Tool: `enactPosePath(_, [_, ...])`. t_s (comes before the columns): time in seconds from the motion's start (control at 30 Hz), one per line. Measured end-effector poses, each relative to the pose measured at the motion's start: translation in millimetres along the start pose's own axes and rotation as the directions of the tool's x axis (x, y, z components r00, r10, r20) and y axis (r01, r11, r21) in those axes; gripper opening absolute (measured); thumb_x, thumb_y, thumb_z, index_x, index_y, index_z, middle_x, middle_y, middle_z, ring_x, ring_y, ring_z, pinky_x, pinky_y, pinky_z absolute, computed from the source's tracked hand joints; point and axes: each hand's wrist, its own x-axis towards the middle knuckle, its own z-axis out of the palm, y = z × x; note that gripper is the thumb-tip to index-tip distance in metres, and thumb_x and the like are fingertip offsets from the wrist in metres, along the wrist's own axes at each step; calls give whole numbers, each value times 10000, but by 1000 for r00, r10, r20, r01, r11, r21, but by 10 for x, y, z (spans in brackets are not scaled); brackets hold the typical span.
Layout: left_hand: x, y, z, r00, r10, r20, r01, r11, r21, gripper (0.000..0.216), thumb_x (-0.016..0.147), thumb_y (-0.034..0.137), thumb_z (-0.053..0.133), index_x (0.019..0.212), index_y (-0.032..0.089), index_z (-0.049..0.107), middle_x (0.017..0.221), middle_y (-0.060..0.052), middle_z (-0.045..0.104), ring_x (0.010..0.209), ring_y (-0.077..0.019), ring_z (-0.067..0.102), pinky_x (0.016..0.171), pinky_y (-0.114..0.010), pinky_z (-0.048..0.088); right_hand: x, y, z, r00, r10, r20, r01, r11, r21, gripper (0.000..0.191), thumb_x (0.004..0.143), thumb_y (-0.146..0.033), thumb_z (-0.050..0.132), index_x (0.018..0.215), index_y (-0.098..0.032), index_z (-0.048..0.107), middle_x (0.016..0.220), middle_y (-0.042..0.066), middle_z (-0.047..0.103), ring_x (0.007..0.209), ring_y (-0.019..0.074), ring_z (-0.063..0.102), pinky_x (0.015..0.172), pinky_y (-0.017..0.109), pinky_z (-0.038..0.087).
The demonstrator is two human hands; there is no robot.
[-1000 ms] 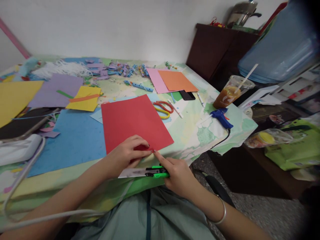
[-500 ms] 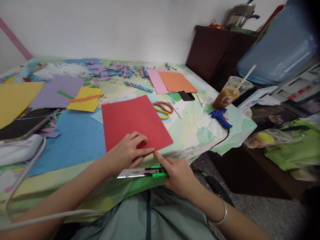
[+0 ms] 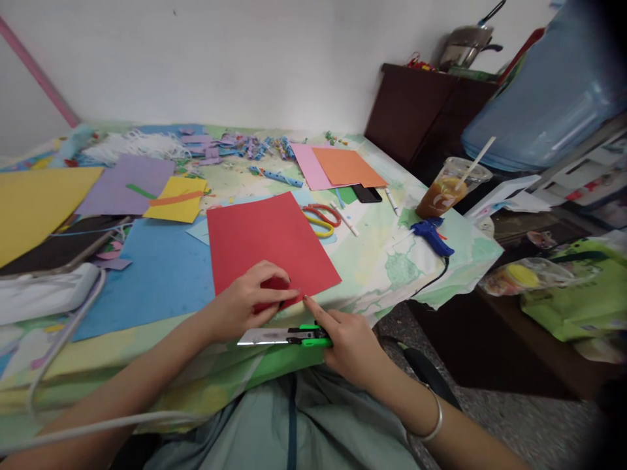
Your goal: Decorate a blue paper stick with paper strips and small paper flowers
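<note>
Red sheet [image 3: 262, 238] lies flat over most of its area on the cloth-covered surface [image 3: 369, 264], in front of the person, its left part overlapping a blue sheet [image 3: 157, 267] and its far part covering some light-blue paper [image 3: 196, 230]. Progress, as judged: handling is confined to the near edge and looks under way rather than finished; the sheet appears whole, with no cut or detached strip to be seen, and the far, left and right edges run straight. Whether a crease has formed at the near edge cannot be told, since fingers cover that stretch. Elsewhere, purple and blue strips and one patterned blue roll [image 3: 277, 176] lie at the back, evidently shaped pieces. Orientation: sheet looks nearly square, so no clear long axis; it sits slightly turned, one corner pointing toward the near right, the right edge slanting from that corner to the far left. Left hand [image 3: 249, 297]: fingers bent at the near edge, index reaching toward the right; whether they pinch the paper or only press it, cannot tell. Right hand [image 3: 350, 339]: index extended to the near edge, its tip close to the left index, remaining fingers closed around the green-and-black cutter [image 3: 289, 336]. Cutter axis runs roughly left-right, blade bare and pointing left, below the sheet's near edge.
</note>
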Motion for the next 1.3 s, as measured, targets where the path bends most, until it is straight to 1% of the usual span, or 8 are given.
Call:
enactPosePath(0.13, [-2, -41, 29, 996, 30, 82, -37, 996, 81, 326, 886, 125, 505, 1146, 250, 657, 1093, -105, 580, 1043, -222, 512, 910, -414, 426, 39, -18, -20, 1000, 30, -8, -29, 998, 50, 830, 662, -65, 464, 1473, -167, 317, 854, 85, 677, 686, 209, 600, 583, 293, 416])
enactPosePath(0.33, [-16, -113, 74, 998, 13, 54, -14, 1000, 20, 289, 909, 167, 482, 1113, 245, 672, 1098, -101, 575, 1047, -221, 498, 910, -415, 421, 90, -15, 9, 999, 42, -11, -41, 997, 60, 804, 680, -81, 475, 1467, -156, 328, 905, 99, 690, 726, 220, 624, 613, 300, 433])
enactPosePath(0.67, [29, -73, 37, 996, 8, 92, -9, 1000, 13, 296, 893, 142, 499, 1097, 222, 697, 1066, -108, 566, 1015, -218, 493, 875, -388, 440, 31, 49, -6, 995, -20, -103, 16, 999, -39, 777, 625, -64, 466, 1396, -161, 466, 775, 64, 659, 634, 209, 603, 520, 285, 358])
enactPosePath(0.77, [17, -71, 28, 996, 2, 94, -2, 1000, 1, 297, 903, 147, 488, 1100, 228, 696, 1081, -110, 568, 1031, -219, 491, 886, -389, 437, 44, 47, -3, 994, -14, -109, 11, 1000, -22, 774, 621, -71, 467, 1391, -154, 472, 792, 70, 665, 659, 217, 611, 532, 288, 377])
enactPosePath(0.93, [17, -61, 31, 996, -37, 77, 40, 998, -38, 241, 900, 204, 529, 1060, 218, 708, 1085, -106, 570, 1024, -215, 505, 887, -379, 440, 85, 22, 3, 997, 4, -73, -3, 1000, 19, 829, 629, -49, 455, 1447, -152, 380, 839, 83, 686, 675, 212, 615, 564, 289, 425])
enactPosePath(1.03, [36, -57, 37, 998, -40, 41, 42, 997, -57, 234, 889, 165, 530, 1015, 210, 722, 1046, -98, 587, 997, -202, 522, 854, -346, 452, 65, 31, 17, 996, 1, -88, 3, 999, 41, 795, 628, -45, 461, 1416, -143, 434, 830, 92, 687, 681, 226, 626, 574, 302, 451])
enactPosePath(1.17, [60, -46, 25, 999, -31, 27, 33, 998, -54, 218, 869, 157, 549, 1010, 188, 713, 1016, -97, 613, 975, -201, 537, 842, -340, 456, -21, 89, -6, 988, 23, -151, 11, 975, 221, 719, 624, -34, 481, 1335, -129, 535, 874, 110, 705, 747, 242, 661, 634, 320, 497])
enactPosePath(1.3, [116, -11, -21, 997, 0, 78, 0, 1000, -7, 219, 864, 185, 555, 1023, 173, 706, 1002, -111, 616, 962, -214, 540, 833, -354, 456, -187, 183, -135, 966, 201, -162, -81, 832, 549, 554, 711, -96, 560, 1261, -153, 580, 1093, 105, 702, 953, 237, 665, 815, 331, 511])
